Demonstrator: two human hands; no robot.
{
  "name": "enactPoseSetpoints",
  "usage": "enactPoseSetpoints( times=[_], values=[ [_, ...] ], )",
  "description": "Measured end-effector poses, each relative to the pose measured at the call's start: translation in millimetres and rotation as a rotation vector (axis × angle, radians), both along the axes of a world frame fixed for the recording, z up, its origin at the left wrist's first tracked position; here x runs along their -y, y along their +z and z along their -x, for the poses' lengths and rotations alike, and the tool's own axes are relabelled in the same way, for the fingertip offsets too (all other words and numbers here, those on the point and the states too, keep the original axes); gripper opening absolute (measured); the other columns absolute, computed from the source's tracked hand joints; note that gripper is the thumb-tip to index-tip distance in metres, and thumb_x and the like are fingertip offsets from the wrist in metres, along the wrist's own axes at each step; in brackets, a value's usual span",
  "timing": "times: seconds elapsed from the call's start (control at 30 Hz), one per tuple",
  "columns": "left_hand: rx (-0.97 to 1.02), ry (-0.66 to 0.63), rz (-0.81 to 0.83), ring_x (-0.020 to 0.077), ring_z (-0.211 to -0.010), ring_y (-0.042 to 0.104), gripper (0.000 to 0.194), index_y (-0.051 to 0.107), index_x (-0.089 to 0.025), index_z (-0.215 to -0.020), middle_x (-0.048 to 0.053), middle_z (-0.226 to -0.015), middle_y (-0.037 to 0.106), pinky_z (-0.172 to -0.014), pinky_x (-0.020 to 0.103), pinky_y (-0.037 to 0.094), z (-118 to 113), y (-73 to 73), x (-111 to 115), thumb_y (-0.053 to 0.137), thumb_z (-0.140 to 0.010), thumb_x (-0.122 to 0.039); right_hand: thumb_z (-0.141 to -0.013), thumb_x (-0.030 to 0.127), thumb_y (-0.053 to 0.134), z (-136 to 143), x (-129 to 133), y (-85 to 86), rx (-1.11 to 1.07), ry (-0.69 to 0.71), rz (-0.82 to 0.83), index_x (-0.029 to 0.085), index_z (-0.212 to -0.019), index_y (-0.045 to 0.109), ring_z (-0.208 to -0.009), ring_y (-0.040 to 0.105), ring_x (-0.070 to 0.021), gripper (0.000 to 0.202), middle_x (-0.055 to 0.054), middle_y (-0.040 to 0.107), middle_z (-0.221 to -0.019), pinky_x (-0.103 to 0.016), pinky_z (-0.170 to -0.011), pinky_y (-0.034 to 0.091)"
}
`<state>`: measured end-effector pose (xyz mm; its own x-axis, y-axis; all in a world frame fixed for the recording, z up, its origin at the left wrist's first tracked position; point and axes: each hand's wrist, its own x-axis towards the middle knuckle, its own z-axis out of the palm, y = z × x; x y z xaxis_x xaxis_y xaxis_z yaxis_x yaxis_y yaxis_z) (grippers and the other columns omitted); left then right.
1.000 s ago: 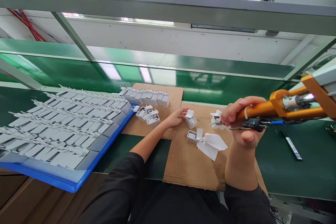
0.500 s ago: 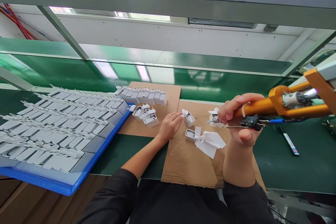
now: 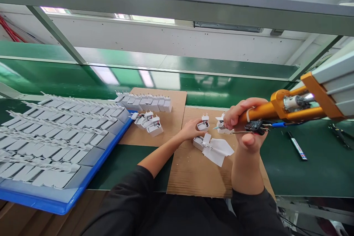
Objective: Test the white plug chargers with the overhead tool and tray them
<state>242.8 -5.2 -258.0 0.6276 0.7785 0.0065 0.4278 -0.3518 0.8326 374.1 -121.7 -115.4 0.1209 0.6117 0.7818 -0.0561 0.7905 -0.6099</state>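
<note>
My left hand [image 3: 190, 130] grips a small white charger case [image 3: 203, 127] between thumb and fingers. Two plug pins stand up from the case, and its open side faces me. My right hand [image 3: 235, 115] is wrapped around an orange glue gun [image 3: 261, 113] with a small switch and wires on its underside. The gun's pale blue nozzle points left, a little to the right of the held case. Behind that nozzle, another white case [image 3: 220, 122] is partly hidden. Just below my left hand lies an open white case [image 3: 198, 142] beside a folded white paper [image 3: 218, 151].
At left, a blue-rimmed tray [image 3: 80, 191] carries rows of white cases. More cases stand in a row [image 3: 146, 102] on cardboard [image 3: 177, 118], with several loose ones [image 3: 154, 127] in front. A marker [image 3: 298, 147] and pliers [image 3: 340, 135] lie at right.
My left hand has tipped the charger case upright, pins up, and now has its fingers around it. The glue gun stays in my right hand; the whole view has shifted slightly.
</note>
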Motion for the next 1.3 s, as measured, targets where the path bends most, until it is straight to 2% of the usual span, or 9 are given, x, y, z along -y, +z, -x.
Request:
enactPoseSetpoints(
  times=[0.13, 0.23, 0.4, 0.5, 0.6, 0.77, 0.87, 1.17, 1.3],
  values=[
    [-0.016, -0.167, 0.050, 0.0259, -0.090, 0.066, 0.040, 0.070, -0.022, -0.098, 0.000, -0.092, 0.073, -0.081, 0.031, 0.050, -10.1, 5.2, -18.1, 0.076, -0.059, -0.029, -0.065, 0.053, 0.076, -0.4, -1.3, -0.5, 0.004, -0.017, -0.012, 0.030, -0.103, 0.056, -0.046, 0.043, -0.0128, 0.048, 0.004, 0.050, -0.061, -0.028, -0.041, 0.037],
    [-0.013, -0.111, 0.023, 0.0256, -0.094, 0.065, 0.043, 0.067, -0.021, -0.104, 0.001, -0.098, 0.072, -0.082, 0.031, 0.048, -9.1, 7.2, -19.2, 0.075, -0.064, -0.033, -0.067, 0.052, 0.075, -1.7, -4.2, -1.8, 0.019, 0.000, -0.052, 0.028, -0.105, 0.056, -0.045, 0.042, -0.0113, 0.048, 0.005, 0.050, -0.062, -0.027, -0.039, 0.035],
    [0.026, -0.063, -0.110, 0.0216, -0.092, 0.063, 0.043, 0.059, -0.021, -0.114, 0.002, -0.102, 0.069, -0.083, 0.029, 0.047, 6.0, 22.0, 3.5, 0.067, -0.075, -0.038, -0.070, 0.050, 0.074, -3.2, -7.2, -4.1, 0.046, 0.015, -0.074, 0.028, -0.107, 0.054, -0.047, 0.043, -0.0106, 0.048, 0.005, 0.049, -0.065, -0.025, -0.040, 0.036],
    [0.035, -0.054, -0.240, 0.0212, -0.095, 0.060, 0.038, 0.063, -0.022, -0.109, 0.003, -0.101, 0.067, -0.085, 0.029, 0.046, 15.7, 39.4, 18.0, 0.068, -0.075, -0.037, -0.070, 0.050, 0.073, -2.9, -6.5, -5.2, 0.071, -0.032, -0.068, 0.030, -0.107, 0.052, -0.047, 0.044, -0.0108, 0.047, 0.005, 0.048, -0.064, -0.025, -0.040, 0.036],
    [0.048, -0.042, -0.330, 0.0210, -0.094, 0.059, 0.038, 0.065, -0.022, -0.109, 0.004, -0.097, 0.067, -0.086, 0.030, 0.046, 20.9, 56.1, 27.3, 0.070, -0.074, -0.035, -0.071, 0.042, 0.074, -2.2, -5.7, -6.0, 0.061, 0.002, -0.049, 0.031, -0.110, 0.052, -0.048, 0.044, -0.0110, 0.045, 0.005, 0.049, -0.065, -0.026, -0.040, 0.035],
    [0.033, -0.090, -0.397, 0.0201, -0.089, 0.059, 0.037, 0.065, -0.023, -0.111, 0.002, -0.093, 0.067, -0.083, 0.030, 0.047, 22.6, 72.8, 37.6, 0.069, -0.076, -0.034, -0.072, 0.041, 0.073, -0.6, -4.4, -6.3, 0.065, -0.011, -0.047, 0.034, -0.111, 0.052, -0.049, 0.044, -0.0132, 0.044, 0.006, 0.044, -0.060, -0.027, -0.040, 0.033],
    [0.037, -0.106, -0.410, 0.0197, -0.088, 0.059, 0.036, 0.065, -0.023, -0.111, 0.001, -0.094, 0.068, -0.082, 0.029, 0.047, 22.6, 76.2, 41.7, 0.068, -0.077, -0.034, -0.074, 0.043, 0.071, 0.0, -2.7, -6.4, 0.085, -0.043, -0.008, 0.035, -0.110, 0.051, -0.049, 0.043, -0.0134, 0.042, 0.005, 0.045, -0.061, -0.028, -0.040, 0.033],
    [-0.017, -0.128, -0.409, 0.0217, -0.096, 0.060, 0.032, 0.065, -0.023, -0.108, 0.002, -0.096, 0.068, -0.089, 0.032, 0.046, 22.8, 76.4, 42.7, 0.066, -0.078, -0.035, -0.074, 0.027, 0.068, -0.4, -0.1, -5.9, 0.061, 0.034, 0.011, 0.032, -0.111, 0.052, -0.053, 0.041, -0.0114, 0.040, 0.006, 0.047, -0.066, -0.030, -0.048, 0.034],
    [-0.032, -0.139, -0.411, 0.0222, -0.098, 0.060, 0.029, 0.066, -0.023, -0.107, 0.002, -0.099, 0.069, -0.090, 0.034, 0.045, 22.3, 75.4, 42.1, 0.065, -0.080, -0.035, -0.075, 0.031, 0.070, 0.1, -2.0, -6.5, 0.060, 0.016, -0.028, 0.030, -0.109, 0.052, -0.052, 0.041, -0.0106, 0.038, 0.006, 0.046, -0.066, -0.029, -0.048, 0.037]
  ],
)
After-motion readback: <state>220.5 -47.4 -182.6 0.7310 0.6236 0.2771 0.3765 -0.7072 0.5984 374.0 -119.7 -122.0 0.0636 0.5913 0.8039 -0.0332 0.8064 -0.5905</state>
